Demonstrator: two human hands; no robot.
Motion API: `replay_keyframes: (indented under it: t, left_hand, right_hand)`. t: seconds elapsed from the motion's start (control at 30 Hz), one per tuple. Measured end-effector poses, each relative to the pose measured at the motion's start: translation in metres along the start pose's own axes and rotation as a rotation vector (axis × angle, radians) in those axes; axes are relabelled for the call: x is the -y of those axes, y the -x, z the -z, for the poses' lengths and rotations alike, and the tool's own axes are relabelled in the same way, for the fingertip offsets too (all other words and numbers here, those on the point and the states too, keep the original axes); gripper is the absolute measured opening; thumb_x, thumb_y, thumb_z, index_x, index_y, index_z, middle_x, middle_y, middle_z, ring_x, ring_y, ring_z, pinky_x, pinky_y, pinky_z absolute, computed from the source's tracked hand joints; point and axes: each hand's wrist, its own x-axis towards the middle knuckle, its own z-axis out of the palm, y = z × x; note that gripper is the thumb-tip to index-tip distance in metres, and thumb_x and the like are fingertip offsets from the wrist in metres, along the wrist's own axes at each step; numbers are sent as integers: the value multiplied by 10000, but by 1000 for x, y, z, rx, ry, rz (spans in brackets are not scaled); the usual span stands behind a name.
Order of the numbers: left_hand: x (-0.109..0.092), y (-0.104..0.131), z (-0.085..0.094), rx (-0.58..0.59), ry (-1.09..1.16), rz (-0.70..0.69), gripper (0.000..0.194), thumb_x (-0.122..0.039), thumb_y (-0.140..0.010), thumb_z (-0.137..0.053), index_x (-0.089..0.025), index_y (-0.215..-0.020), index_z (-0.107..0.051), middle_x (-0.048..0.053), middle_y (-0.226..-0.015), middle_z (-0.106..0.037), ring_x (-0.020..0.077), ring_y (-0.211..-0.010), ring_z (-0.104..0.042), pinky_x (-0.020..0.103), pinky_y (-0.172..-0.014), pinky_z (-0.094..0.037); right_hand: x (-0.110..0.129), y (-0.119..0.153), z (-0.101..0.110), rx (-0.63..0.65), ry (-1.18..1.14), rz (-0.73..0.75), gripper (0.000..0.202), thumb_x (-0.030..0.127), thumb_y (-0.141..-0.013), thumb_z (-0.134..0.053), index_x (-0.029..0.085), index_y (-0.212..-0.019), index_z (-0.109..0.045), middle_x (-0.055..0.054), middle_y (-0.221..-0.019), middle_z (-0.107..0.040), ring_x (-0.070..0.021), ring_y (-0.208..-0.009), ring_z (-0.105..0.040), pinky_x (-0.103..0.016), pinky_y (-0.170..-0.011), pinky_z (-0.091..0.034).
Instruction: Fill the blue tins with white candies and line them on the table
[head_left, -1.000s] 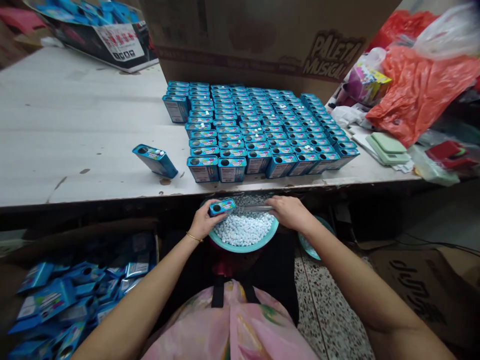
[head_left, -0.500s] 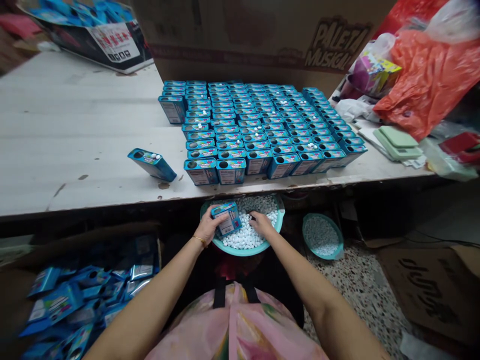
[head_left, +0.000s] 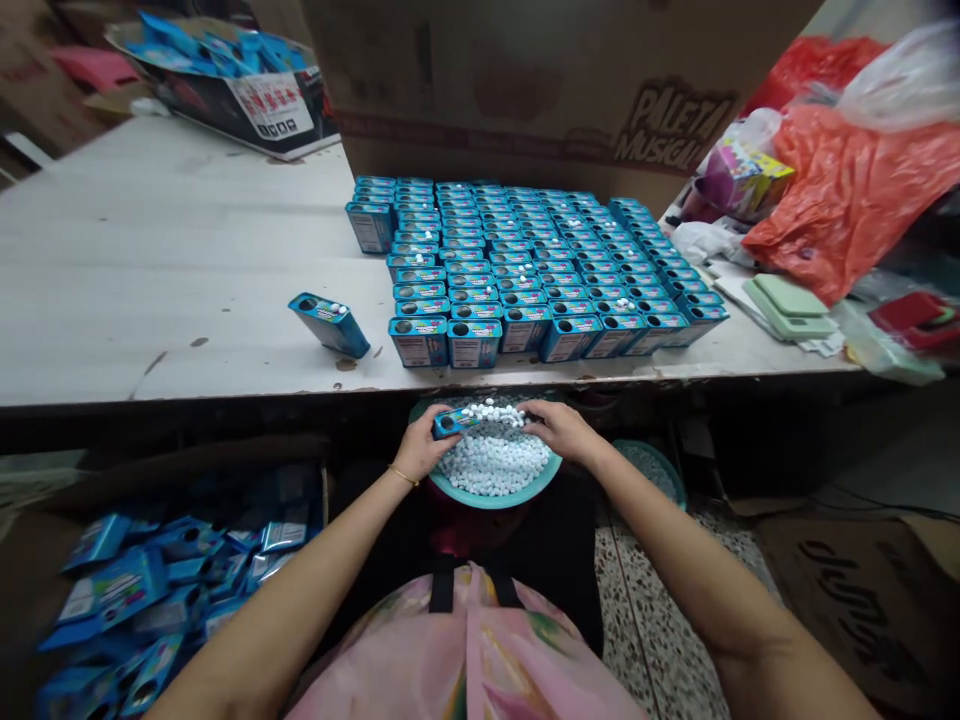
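Holding a blue box (head_left: 454, 420) over the basin (head_left: 487, 498) in a closed left hand (head_left: 421, 446), curling the right hand (head_left: 562, 430) round probably a scoop (head_left: 516, 421) heaped with white pellets (head_left: 491, 412). Got rows of boxes (head_left: 475, 346) standing on the table (head_left: 195, 270), can't tell how full. Still got loose boxes (head_left: 124, 582) in the carton (head_left: 325, 490).

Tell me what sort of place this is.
Probably a small packing workshop. Rows of matching blue boxes stand on a worn white table, a bowl of small white pellets sits below its edge, and a large cardboard carton stands behind the rows.
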Motion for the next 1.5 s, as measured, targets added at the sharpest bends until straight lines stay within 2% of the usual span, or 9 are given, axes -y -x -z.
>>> replay_keyframes:
  t: [0.27, 0.47, 0.63, 0.73, 0.83, 0.97, 1.1, 1.37, 1.5]
  left_hand:
    - [-4, -6, -9, 37, -165, -62, 406, -291, -631, -603, -216, -1023, -529, 8, -867, -596, 174, -788, -555, 261, -719, -407]
    - [-8, -6, -11, 43, -128, -63, 394, -287, -638, -599, -211, -1019, -530, 15, -893, -596, 176, -814, -552, 268, -744, -406]
    - [-6, -4, -4, -28, 51, -3, 400, -322, -615, -634, -189, -981, -536, 8, -839, -583, 159, -768, -546, 272, -739, -418]
    - [4, -4, 3, -95, 222, 105, 442, -347, -581, -668, -177, -968, -538, 10, -826, -580, 161, -773, -551, 288, -751, -434]
    - [17, -6, 0, -131, 382, 244, 475, -351, -553, -695, -174, -962, -531, 19, -843, -593, 167, -794, -565, 310, -761, -451]
    - [24, -11, -22, -89, 650, 441, 503, -348, -556, -704, -158, -976, -502, 60, -916, -610, 177, -818, -589, 338, -746, -476]
    - [18, -11, -30, -61, 731, 471, 520, -330, -547, -714, -163, -989, -497, 59, -923, -614, 175, -822, -594, 339, -754, -478]
    - [15, 7, 18, -148, 404, 272, 484, -359, -563, -688, -178, -983, -529, 15, -841, -591, 153, -762, -561, 289, -734, -455]
    - [8, 7, 21, -85, 228, 161, 441, -368, -572, -669, -179, -949, -541, 2, -789, -574, 151, -726, -544, 266, -709, -440]
  right_hand:
    - [48, -11, 29, 111, 435, 98, 357, 314, -803, -437, 271, -1157, -454, -49, -1052, -610, -204, -940, -553, -309, -766, -387]
    - [77, -13, 40, 147, 566, 109, 247, 236, -819, -393, 198, -1032, -512, -91, -920, -619, -201, -850, -566, -306, -735, -383]
    - [49, 4, 46, 124, 592, 48, 251, 266, -841, -360, 208, -1035, -510, -95, -988, -586, -202, -898, -552, -299, -734, -384]
    - [6, 16, 21, 157, 563, -84, 249, 284, -823, -412, 219, -1045, -507, -85, -982, -589, -200, -904, -559, -290, -722, -397]
    - [-22, 12, -29, 209, 437, -213, 229, 246, -810, -435, 212, -1014, -534, -85, -991, -604, -198, -911, -568, -294, -741, -404]
    - [-20, -17, -95, 151, 189, -292, 301, 260, -832, -405, 213, -1114, -496, -75, -1099, -586, -171, -1016, -528, -267, -816, -387]
    - [-14, -32, -118, 109, 114, -301, 340, 275, -850, -368, 209, -1172, -454, -62, -1126, -580, -155, -1038, -518, -244, -833, -379]
    - [-33, -3, -76, 7, -102, -196, 323, 277, -779, -491, 244, -1100, -514, -21, -1052, -611, -159, -942, -550, -262, -783, -406]
    - [-21, 5, -38, -10, -100, -101, 317, 277, -774, -498, 254, -1089, -525, -10, -1044, -615, -160, -950, -548, -263, -785, -406]
